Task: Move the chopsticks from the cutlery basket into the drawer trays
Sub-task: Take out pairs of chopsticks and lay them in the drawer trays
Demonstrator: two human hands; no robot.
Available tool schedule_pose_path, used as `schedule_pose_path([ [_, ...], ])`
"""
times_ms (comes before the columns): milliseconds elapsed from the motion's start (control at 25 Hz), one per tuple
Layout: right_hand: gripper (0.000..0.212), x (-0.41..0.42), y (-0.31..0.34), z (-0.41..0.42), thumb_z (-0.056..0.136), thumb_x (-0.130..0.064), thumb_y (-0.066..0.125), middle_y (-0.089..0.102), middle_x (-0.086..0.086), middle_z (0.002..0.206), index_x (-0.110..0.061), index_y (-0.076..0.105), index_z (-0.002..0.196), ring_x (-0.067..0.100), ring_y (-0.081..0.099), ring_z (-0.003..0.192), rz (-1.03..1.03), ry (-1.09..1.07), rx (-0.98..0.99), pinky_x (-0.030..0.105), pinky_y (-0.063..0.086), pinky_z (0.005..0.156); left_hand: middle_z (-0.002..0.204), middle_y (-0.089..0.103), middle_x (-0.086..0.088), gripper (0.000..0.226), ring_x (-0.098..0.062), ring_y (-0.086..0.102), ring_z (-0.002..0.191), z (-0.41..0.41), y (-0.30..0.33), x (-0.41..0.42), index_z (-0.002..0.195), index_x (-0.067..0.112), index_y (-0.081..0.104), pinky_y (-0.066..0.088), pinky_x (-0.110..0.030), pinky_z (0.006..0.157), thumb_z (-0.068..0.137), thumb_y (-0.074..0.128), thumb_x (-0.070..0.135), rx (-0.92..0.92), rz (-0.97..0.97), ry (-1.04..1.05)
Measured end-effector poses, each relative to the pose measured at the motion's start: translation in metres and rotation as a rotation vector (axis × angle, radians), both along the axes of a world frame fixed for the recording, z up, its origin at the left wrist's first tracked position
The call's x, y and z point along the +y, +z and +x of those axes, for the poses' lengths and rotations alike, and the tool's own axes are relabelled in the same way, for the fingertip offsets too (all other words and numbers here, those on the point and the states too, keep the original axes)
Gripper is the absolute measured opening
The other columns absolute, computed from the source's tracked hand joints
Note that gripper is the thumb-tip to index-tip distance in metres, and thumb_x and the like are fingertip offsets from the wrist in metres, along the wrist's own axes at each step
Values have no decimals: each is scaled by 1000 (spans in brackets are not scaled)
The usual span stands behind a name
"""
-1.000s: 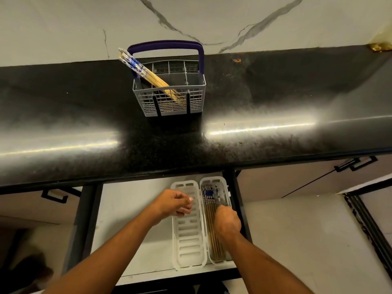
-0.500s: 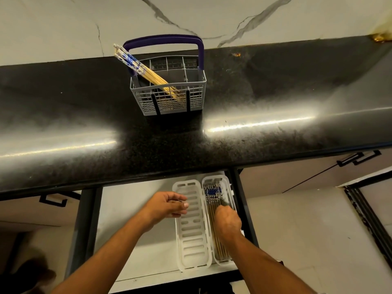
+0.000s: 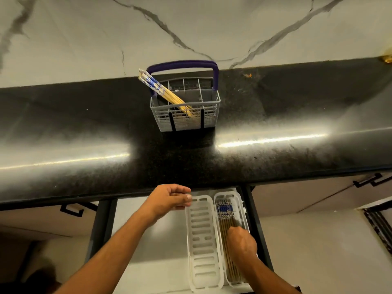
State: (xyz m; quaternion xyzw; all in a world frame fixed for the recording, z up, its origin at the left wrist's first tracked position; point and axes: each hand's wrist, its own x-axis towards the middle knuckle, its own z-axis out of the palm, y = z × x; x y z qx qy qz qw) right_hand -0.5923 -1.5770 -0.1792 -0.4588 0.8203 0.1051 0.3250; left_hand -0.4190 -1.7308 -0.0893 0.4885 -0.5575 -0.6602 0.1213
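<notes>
1. Change vs earlier frames: left hand [image 3: 169, 198] has lifted up and away from the trays toward the counter edge; right hand [image 3: 241, 240] has stayed low over the right tray. Basket unchanged.
2. Left hand: hovers just left of the far end of the left tray [image 3: 203, 240], fingers loosely curled, thumb near the fingertips. Can't tell if it touches the tray rim; nothing visible in its grip.
3. Left tray: white, slotted, lies directly right of the left hand, between the two hands. No chopsticks in it.
4. Right tray [image 3: 239, 200]: white, touching the left tray along its long side. Holds a row of chopsticks [image 3: 224, 211] lying lengthwise, blue-patterned ends at the far end, beyond the right hand.
5. Right hand: down inside the right tray, on top of the chopstick row, fingers bent onto the sticks. Fingertips blurred, so can't tell whether it pinches one or only presses on them.
6. Drawer [image 3: 148, 240]: open, under both hands, both trays sit at its right side.
7. Cutlery basket [image 3: 184, 115]: grey with purple handle, on the black countertop [image 3: 84, 134], well beyond both hands. More chopsticks in basket [image 3: 161, 92] lean to the left out of its left compartment, patterned ends up.
</notes>
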Motion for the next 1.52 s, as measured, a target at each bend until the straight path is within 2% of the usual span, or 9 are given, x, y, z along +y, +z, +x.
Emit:
schedule_pose_path([
  [120,12,-20,39,-1,99,-22,51,67,1,94,-19,63,97,9,62,73,-174,33,-17,24,54,70,93,75,-16,12,-27,74,86,-3,39,-41,102,8,69,62,-31,74,89,67,9,126,-84,259],
  [320,26,-73,131,7,99,-34,45,56,-7,70,-24,60,80,10,38,46,-701,49,69,16,20,42,82,72,-8,6,-18,69,77,-26,107,-140,92,11,69,60,-32,76,91,67,17,285,-221,747],
  [440,27,-105,172,11,97,-34,49,52,-8,64,-28,48,70,7,36,42,-873,48,14,13,21,41,91,75,-6,29,-21,71,85,-40,110,-183,101,14,72,59,-41,86,82,75,34,102,-368,855],
  [560,26,-136,202,13,97,-35,50,53,-10,68,-29,47,72,4,42,48,-947,88,-17,12,27,43,84,75,-3,29,-21,72,80,-55,114,-196,88,20,76,57,-35,75,82,70,47,-112,-503,791],
  [800,25,-180,223,16,98,-40,45,68,-10,87,-27,58,82,1,47,57,-1030,129,-34,8,32,49,71,72,0,24,-17,71,69,-66,122,-210,67,23,68,61,-40,72,88,68,35,-114,-478,860],
  [1080,21,-184,214,13,98,-39,49,72,-9,100,-26,64,93,2,56,72,-1057,128,-121,3,38,60,79,72,1,10,-10,72,67,-54,132,-209,85,22,69,61,-26,62,93,64,24,-49,-512,809],
  [1240,21,-186,215,13,97,-37,51,71,-9,99,-25,67,99,5,59,78,-1039,82,-165,13,50,77,83,74,-3,8,-11,74,68,-40,150,-205,92,16,72,64,-33,67,90,68,23,20,-530,746],
  [1400,18,-188,239,5,98,-35,52,67,-11,82,-27,68,99,3,61,68,-1056,18,-216,10,49,62,83,76,-5,10,-13,75,71,-25,211,-198,95,13,74,63,-32,67,90,68,19,69,-782,571],
  [1520,29,-197,275,-2,99,-36,51,70,-9,96,-29,62,124,2,65,74,-1092,-46,-345,14,52,62,84,76,-5,16,-14,76,77,-23,280,-182,102,7,74,63,-33,65,88,70,13,165,-883,335],
])
